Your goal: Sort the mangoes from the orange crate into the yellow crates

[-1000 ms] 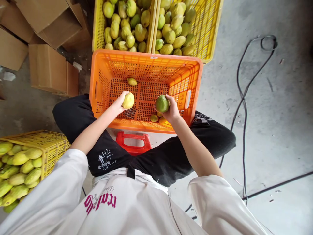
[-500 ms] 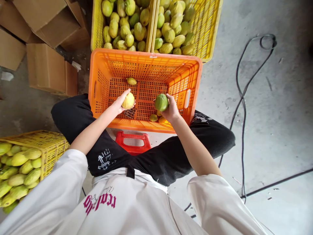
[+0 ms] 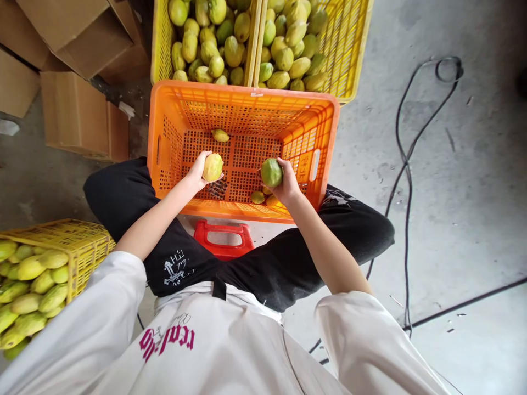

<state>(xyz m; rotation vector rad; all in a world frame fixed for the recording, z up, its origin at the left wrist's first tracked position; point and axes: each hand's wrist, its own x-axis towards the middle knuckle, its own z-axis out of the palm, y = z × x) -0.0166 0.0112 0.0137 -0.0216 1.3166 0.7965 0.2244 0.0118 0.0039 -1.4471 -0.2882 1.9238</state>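
L hand (image 3: 200, 170) is wrapped around 1 yellow fruit (image 3: 213, 167), abt mid-frame a bit left, thumb on the upper side and fingertips showing underneath. Its long axis looks roughly up-down in the frame, tho it's only a bit longer than wide. R hand (image 3: 288, 182) is holding 1 green fruit (image 3: 272, 173) just right of center. That one looks p. much round from here, so can't tell its long axis. Both are over the orange crate (image 3: 245, 93) in the middle of the frame.

Count inside the crate: 1 small loose fruit (image 3: 220, 135) at the upper middle, lying approx L-R w/ the right end a touch lower, plus at least 3 bunched up near R hand's underside, partly hidden, incl. 1 greenish-yellow fruit (image 3: 257, 197) lying more or less sideways.

Other crates: 3 yellow total. 2 side by side at top, i.e. the left one (image 3: 162, 52) and the right one (image 3: 346, 49), both w/ too many fruits to count, and 1 at lower left (image 3: 90, 249), also loaded. Also 1 red plastic stool (image 3: 224, 251) btwn the legs, and several cardboard boxes (image 3: 74, 112) upper left.
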